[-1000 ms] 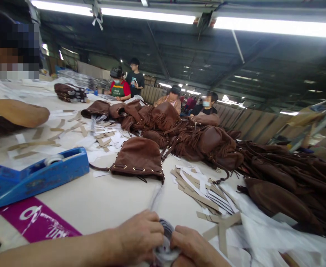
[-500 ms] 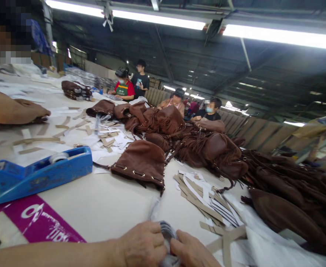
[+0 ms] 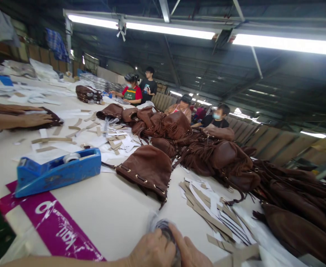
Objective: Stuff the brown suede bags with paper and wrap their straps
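At the bottom edge my left hand (image 3: 152, 253) and my right hand (image 3: 189, 250) are closed together round a small crumpled bundle of clear plastic with something dark inside (image 3: 164, 227). Both hands rest on the pale table top (image 3: 110, 207). Just beyond them lies a brown suede drawstring bag (image 3: 147, 168) with metal eyelets. To the right of my hands a heap of cardboard and white paper strips (image 3: 210, 205) is spread out.
A blue tape dispenser (image 3: 59, 171) sits at the left above a magenta printed band (image 3: 54, 228). A long pile of brown fringed bags (image 3: 221, 155) runs to the right. Another person's hands (image 3: 35, 118) press a brown piece at far left. Several people stand at the far end.
The view has swung to the right and down a little. My hands sank toward the bottom edge, still working the plastic bundle. The other person's arm at left drew back.
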Demonstrator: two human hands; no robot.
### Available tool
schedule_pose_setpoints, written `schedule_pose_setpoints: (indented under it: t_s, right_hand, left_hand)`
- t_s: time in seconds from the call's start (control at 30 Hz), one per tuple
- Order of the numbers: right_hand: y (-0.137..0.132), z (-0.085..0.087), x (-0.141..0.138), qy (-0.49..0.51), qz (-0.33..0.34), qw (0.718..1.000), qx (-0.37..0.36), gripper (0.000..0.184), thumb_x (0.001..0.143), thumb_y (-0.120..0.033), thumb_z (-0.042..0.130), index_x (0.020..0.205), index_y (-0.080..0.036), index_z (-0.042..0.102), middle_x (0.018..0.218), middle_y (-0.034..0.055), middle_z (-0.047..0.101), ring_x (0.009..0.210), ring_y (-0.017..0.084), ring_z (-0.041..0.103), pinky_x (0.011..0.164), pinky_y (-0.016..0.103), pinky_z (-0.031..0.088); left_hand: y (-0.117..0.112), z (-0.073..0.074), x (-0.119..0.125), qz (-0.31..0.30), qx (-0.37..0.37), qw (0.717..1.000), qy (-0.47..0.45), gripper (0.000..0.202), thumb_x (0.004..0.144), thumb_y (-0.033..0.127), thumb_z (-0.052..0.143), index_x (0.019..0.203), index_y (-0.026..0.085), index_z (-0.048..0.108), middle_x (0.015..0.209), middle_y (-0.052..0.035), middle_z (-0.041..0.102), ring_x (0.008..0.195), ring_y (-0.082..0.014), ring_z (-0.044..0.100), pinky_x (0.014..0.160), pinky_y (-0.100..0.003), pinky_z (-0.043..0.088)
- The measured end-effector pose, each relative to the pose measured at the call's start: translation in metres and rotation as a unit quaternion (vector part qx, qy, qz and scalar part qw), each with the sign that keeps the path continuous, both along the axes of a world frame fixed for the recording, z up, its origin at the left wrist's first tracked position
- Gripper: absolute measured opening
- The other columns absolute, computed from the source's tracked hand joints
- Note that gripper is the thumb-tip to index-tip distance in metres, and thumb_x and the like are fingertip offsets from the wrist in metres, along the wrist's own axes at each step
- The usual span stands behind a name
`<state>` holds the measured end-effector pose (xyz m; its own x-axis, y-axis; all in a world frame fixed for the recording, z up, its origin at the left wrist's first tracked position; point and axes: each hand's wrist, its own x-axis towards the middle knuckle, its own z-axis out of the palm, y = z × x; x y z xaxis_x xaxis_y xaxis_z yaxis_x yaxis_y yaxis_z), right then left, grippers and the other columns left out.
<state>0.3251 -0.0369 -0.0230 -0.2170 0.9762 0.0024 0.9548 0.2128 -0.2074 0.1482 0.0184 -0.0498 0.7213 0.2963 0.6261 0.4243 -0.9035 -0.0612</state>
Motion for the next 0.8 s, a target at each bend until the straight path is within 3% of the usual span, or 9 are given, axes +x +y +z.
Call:
schedule_pose_setpoints:
  t_s: [0.13,0.17,0.23,0.27,0.33,0.43,0.53,0.63,0.8]
  right_hand:
    - [-0.009,0.002,0.008,0.183,-0.081,0.974,0.102,0.035,0.091,-0.022,0.035,0.124,-0.025,0.047,0.104,0.0106,0.064,0.091,0.023,0.067,0.078,0.034,0.053]
    - [-0.011,0.003,0.008,0.236,-0.116,0.960,0.100,0.031,0.093,-0.030,0.034,0.121,-0.024,0.047,0.102,0.0111,0.065,0.090,0.024,0.067,0.076,0.035,0.054]
    - [-0.013,0.004,0.004,0.341,-0.176,0.923,0.026,0.037,0.094,-0.047,0.035,0.116,-0.022,0.050,0.094,0.0113,0.066,0.082,0.025,0.068,0.064,0.033,0.056]
    - [-0.014,0.005,0.000,0.386,-0.188,0.903,-0.025,0.043,0.092,-0.054,0.035,0.113,-0.021,0.052,0.092,0.0116,0.067,0.080,0.025,0.069,0.059,0.032,0.055]
    - [-0.012,0.007,-0.012,0.450,-0.175,0.871,-0.085,0.050,0.088,-0.062,0.039,0.108,-0.019,0.058,0.094,0.0125,0.069,0.083,0.026,0.068,0.057,0.031,0.054]
    - [-0.005,0.014,-0.034,0.474,-0.143,0.868,-0.032,0.049,0.083,-0.058,0.052,0.111,-0.019,0.063,0.104,0.0111,0.069,0.095,0.027,0.065,0.068,0.032,0.052]
    - [0.005,0.025,-0.055,0.461,-0.145,0.874,0.042,0.043,0.080,-0.044,0.061,0.116,-0.021,0.064,0.110,0.0085,0.068,0.101,0.026,0.061,0.074,0.030,0.050]
    - [0.014,0.028,-0.071,0.449,-0.179,0.868,0.114,0.041,0.076,-0.037,0.065,0.113,-0.021,0.065,0.107,0.0068,0.069,0.093,0.024,0.062,0.070,0.029,0.048]
    - [0.027,0.022,-0.086,0.433,-0.238,0.854,0.160,0.037,0.076,-0.043,0.065,0.106,-0.021,0.066,0.094,0.0033,0.071,0.064,0.018,0.057,0.064,0.030,0.046]
  left_hand:
    - [-0.001,0.026,-0.011,0.034,-0.184,0.982,0.032,0.024,0.071,0.018,0.066,0.085,0.020,0.047,0.073,-0.0010,0.060,0.065,-0.0178,0.052,0.057,-0.026,0.039]
    - [0.000,0.033,-0.014,0.035,-0.240,0.970,0.009,0.026,0.069,0.016,0.065,0.085,0.020,0.046,0.075,-0.0004,0.059,0.066,-0.0168,0.052,0.058,-0.025,0.039]
    - [0.004,0.046,-0.019,0.024,-0.369,0.927,-0.065,0.025,0.068,0.012,0.063,0.082,0.021,0.044,0.073,0.0025,0.056,0.065,-0.0142,0.050,0.057,-0.023,0.036]
    - [0.007,0.053,-0.020,0.014,-0.442,0.890,-0.106,0.024,0.068,0.009,0.061,0.080,0.021,0.043,0.069,0.0045,0.053,0.063,-0.0126,0.049,0.055,-0.022,0.035]
    - [0.018,0.065,-0.021,-0.002,-0.588,0.790,-0.174,0.024,0.066,0.008,0.059,0.079,0.020,0.042,0.060,0.0082,0.046,0.055,-0.0098,0.044,0.050,-0.020,0.031]
    - [0.037,0.081,-0.018,0.011,-0.728,0.637,-0.256,0.024,0.067,0.012,0.061,0.081,0.020,0.043,0.052,0.0110,0.044,0.045,-0.0071,0.038,0.044,-0.018,0.026]
    - [0.052,0.092,-0.016,0.043,-0.771,0.555,-0.310,0.027,0.068,0.023,0.070,0.079,0.019,0.045,0.049,0.0097,0.048,0.039,-0.0052,0.034,0.040,-0.018,0.020]
    - [0.058,0.096,-0.012,0.053,-0.777,0.531,-0.334,0.036,0.066,0.031,0.077,0.076,0.019,0.044,0.047,0.0096,0.047,0.036,-0.0045,0.033,0.039,-0.018,0.017]
    - [0.060,0.098,0.000,0.040,-0.755,0.544,-0.364,0.036,0.069,0.031,0.076,0.075,0.021,0.042,0.043,0.0106,0.044,0.033,-0.0049,0.031,0.038,-0.019,0.015]
